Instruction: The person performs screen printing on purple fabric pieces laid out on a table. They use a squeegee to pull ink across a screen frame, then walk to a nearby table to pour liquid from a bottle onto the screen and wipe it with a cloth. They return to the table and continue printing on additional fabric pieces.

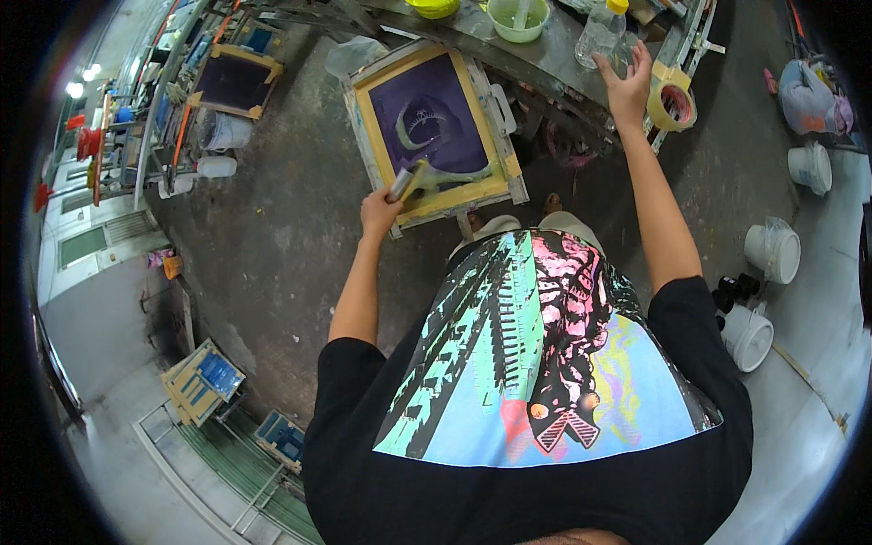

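My left hand (380, 213) is closed on the handle of a squeegee (405, 182), which rests over the lower left of a screen-printing frame (490, 136) with a purple mesh, yellow tape border and pale curved marks. My right hand (625, 86) is raised at the bench edge, fingers apart, beside a clear plastic bottle with a yellow cap (599, 36); whether a fingertip touches it I cannot tell. A roll of tape (674, 109) is just right of that hand. A green tub (515, 16) with a pale tool in it sits farther left on the bench.
The metal bench (568, 86) runs along the top. Another taped screen (234, 80) leans among racks at upper left, near white containers (216, 166). Several white buckets (770, 250) line the right wall. More frames (202, 381) stand at lower left by a metal rack.
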Available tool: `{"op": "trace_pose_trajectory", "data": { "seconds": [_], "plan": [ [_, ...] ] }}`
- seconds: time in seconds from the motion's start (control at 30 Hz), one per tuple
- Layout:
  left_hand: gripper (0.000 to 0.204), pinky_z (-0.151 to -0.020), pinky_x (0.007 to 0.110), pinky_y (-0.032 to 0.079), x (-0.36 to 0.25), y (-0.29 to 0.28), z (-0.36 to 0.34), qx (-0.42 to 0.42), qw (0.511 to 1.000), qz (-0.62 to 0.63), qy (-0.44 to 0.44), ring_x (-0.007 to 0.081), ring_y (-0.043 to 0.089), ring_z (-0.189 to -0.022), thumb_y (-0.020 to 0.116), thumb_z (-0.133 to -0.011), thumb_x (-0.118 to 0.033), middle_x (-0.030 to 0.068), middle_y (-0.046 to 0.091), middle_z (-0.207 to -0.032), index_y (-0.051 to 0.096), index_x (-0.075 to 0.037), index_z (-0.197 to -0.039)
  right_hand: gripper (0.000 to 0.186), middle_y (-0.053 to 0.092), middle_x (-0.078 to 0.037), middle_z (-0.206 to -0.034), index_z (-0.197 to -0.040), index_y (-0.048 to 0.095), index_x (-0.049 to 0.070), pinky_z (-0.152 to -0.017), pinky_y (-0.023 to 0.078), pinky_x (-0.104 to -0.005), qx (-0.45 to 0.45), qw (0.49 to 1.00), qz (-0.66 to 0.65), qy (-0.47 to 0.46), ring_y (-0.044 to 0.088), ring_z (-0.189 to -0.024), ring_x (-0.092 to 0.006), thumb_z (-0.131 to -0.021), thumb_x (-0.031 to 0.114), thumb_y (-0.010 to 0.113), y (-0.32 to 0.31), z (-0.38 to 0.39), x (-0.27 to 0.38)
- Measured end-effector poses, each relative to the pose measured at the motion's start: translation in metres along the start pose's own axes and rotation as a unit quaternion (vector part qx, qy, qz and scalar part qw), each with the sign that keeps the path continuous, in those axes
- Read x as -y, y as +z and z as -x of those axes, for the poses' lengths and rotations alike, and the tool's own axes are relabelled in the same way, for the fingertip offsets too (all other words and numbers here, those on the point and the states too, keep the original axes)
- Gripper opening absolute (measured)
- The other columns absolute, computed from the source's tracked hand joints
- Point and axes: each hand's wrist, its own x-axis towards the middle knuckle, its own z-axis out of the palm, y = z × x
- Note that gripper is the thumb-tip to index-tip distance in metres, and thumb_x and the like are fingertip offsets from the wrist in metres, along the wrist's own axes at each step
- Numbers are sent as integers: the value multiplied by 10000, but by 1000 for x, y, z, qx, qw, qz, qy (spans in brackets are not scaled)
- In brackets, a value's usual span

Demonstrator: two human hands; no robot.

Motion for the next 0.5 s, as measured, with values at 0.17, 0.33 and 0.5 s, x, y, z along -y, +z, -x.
{"op": "trace_pose_trajectory", "data": {
  "seconds": [0.17, 0.33, 0.5],
  "plan": [
    [293, -641, 436, 490, -33, 41, 4, -193, 965, 143, -107, 330, 625, -632, 754, -739, -274, 157, 641, -677, 668, 0, -798, 667, 495, -190, -1480, -1468, 459, -9, -1182, 394, -457, 16, 994, -84, 67, 496, -1389, -298, -953, 272, 776, -30, 79, 29],
    [279, -636, 370, 483, -107, 94, -19, -186, 914, 352, -76, 151, 618, -663, 760, -762, -239, 101, 691, -704, 727, 22, -855, 524, 556, -158, -1426, -1410, 537, 26, -1135, 443, -442, 71, 984, -44, 158, 542, -1344, -290, -969, 221, 743, -49, 150, 28],
    [248, -650, 346, 488, -134, 114, -34, -90, 896, 422, -104, 125, 605, -673, 793, -798, -197, 52, 720, -770, 751, 18, -913, 454, 598, -156, -1366, -1362, 587, 35, -1079, 485, -426, 121, 981, 6, 154, 590, -1289, -285, -966, 204, 730, -52, 156, 10]
  ]
}}
